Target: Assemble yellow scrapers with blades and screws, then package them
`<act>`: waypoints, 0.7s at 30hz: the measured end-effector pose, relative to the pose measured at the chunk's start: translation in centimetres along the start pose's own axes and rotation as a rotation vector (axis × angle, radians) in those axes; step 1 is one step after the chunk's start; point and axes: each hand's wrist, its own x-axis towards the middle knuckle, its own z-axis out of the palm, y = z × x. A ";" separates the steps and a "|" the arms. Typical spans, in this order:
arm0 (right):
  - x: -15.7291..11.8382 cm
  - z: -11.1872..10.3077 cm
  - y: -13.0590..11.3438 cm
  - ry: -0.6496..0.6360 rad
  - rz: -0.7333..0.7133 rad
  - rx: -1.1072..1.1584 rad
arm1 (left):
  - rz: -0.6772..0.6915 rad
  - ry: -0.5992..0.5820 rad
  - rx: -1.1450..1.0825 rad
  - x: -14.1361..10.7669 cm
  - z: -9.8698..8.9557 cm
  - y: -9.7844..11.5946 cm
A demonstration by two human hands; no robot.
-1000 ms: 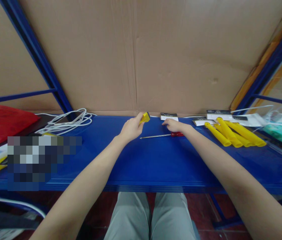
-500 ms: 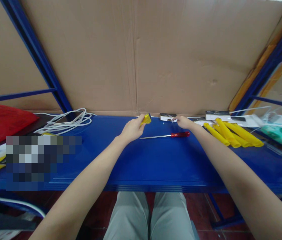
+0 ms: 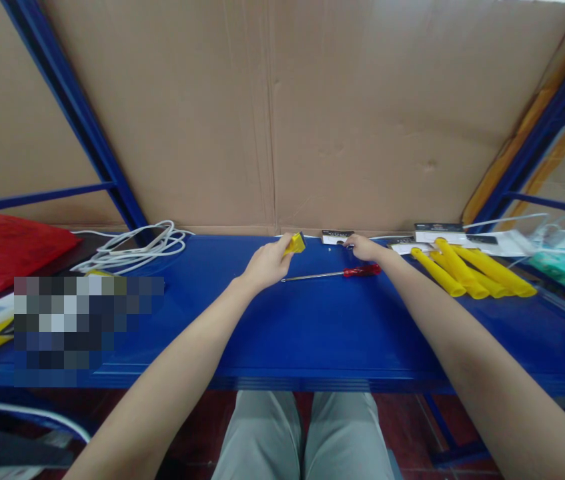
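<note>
My left hand [image 3: 266, 263] is closed around a small yellow piece with a dark end [image 3: 296, 244], held over the blue table; most of it is hidden by the fingers. Close to the back edge, my right hand [image 3: 365, 247] has its fingers pinched together beside a black-and-white card package [image 3: 335, 237]. Something small and dark shows at those fingertips, too small to name. Between the hands and nearer to me lies a screwdriver [image 3: 361, 271] with a red handle, its metal shaft pointing left toward my left hand.
Several yellow tubes [image 3: 462, 268] lie at the right, with more card packages [image 3: 439, 232] behind them. Coiled white cable [image 3: 137, 248] and a red bag [image 3: 12, 253] occupy the left side. Cardboard [image 3: 272, 113] stands behind the table [image 3: 307, 333], between blue frame posts.
My right fingertips have shifted slightly at the card package, and a small dark thing now shows there. The left hand still holds the yellow piece, turned a little. The view has tilted slightly.
</note>
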 end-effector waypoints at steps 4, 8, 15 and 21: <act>-0.1 -0.3 -0.2 0.004 0.024 0.001 | -0.001 -0.001 -0.008 0.0 0.0 0.0; -0.3 -0.7 -0.5 -0.012 0.032 -0.016 | 0.009 0.007 -0.012 0.0 0.0 0.0; -0.6 -0.8 -0.7 -0.012 0.055 -0.005 | -0.002 0.000 -0.019 0.0 0.0 0.0; -0.9 -1.2 -1.0 -0.026 0.072 0.004 | 0.000 0.008 -0.024 0.0 0.0 0.0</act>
